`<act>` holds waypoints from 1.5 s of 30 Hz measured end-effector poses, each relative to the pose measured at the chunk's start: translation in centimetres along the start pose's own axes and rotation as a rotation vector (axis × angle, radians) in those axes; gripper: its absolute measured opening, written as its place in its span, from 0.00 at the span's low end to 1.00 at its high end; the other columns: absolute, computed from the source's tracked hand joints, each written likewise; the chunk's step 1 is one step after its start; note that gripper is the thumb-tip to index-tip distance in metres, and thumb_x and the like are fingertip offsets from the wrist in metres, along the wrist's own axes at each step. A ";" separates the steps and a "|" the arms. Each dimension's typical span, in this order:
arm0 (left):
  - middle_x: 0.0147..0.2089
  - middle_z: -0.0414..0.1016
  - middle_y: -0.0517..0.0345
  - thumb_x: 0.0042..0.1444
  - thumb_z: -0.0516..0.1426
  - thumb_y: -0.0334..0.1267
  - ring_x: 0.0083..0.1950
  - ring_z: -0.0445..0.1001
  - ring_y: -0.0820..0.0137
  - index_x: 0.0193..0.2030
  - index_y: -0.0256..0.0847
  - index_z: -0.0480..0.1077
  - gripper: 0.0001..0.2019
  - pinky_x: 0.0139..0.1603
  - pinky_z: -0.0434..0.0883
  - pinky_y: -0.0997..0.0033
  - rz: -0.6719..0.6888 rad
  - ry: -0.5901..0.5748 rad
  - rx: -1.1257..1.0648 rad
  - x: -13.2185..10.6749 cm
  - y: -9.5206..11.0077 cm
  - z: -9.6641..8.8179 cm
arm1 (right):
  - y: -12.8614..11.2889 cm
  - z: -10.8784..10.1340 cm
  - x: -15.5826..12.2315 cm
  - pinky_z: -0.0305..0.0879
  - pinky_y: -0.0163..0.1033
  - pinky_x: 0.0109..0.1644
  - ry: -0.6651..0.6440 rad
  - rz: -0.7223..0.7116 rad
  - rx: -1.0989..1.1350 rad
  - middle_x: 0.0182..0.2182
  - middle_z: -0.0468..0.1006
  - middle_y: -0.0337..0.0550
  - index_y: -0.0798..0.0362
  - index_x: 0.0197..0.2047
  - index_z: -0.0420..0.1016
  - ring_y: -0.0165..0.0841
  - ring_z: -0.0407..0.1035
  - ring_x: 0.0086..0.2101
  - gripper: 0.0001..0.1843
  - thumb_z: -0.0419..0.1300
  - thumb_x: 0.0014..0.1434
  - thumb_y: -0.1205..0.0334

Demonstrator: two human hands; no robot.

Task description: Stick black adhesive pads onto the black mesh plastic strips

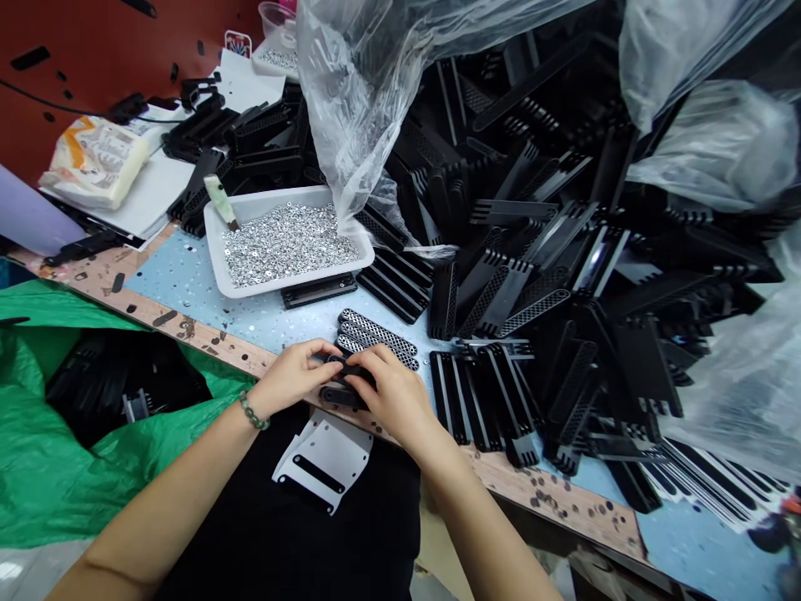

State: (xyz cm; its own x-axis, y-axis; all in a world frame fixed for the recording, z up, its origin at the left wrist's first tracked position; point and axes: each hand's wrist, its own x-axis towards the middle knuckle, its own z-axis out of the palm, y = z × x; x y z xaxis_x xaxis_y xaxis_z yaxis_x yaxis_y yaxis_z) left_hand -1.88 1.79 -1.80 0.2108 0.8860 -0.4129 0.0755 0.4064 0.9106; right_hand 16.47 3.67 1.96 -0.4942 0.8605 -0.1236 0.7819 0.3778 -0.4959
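Both my hands meet at the near edge of the table over a small black plastic part (341, 394). My left hand (294, 376) curls its fingers onto the part's left end; a bead bracelet sits on that wrist. My right hand (391, 392) covers the part's right side with fingers bent over it. Just beyond them lie two or three black perforated strips (377, 334). A white plate with a black slot (325, 459) rests on my lap below the hands.
A white tray of small silver pieces (288, 244) with a scoop stands behind the hands. A big heap of black slotted parts (563, 234) fills the right under clear plastic bags (356, 92). A green bag holding black parts (113, 392) lies at left.
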 end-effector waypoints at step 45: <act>0.37 0.76 0.54 0.55 0.59 0.44 0.31 0.78 0.67 0.39 0.39 0.73 0.11 0.31 0.73 0.69 0.136 0.166 0.217 0.1 -0.1 1.4 | 2.4 -1.6 -2.6 0.67 0.40 0.35 0.228 0.227 -0.209 0.37 0.73 0.47 0.53 0.42 0.70 0.36 0.70 0.34 0.09 0.60 0.61 0.57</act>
State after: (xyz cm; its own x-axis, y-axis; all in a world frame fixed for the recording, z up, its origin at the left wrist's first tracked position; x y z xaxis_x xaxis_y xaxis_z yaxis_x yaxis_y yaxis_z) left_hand -0.48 1.53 -1.87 0.0726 0.9605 -0.2685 0.2676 0.2405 0.9330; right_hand 20.28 2.87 2.43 -0.2207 0.9753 -0.0037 0.9340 0.2103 -0.2889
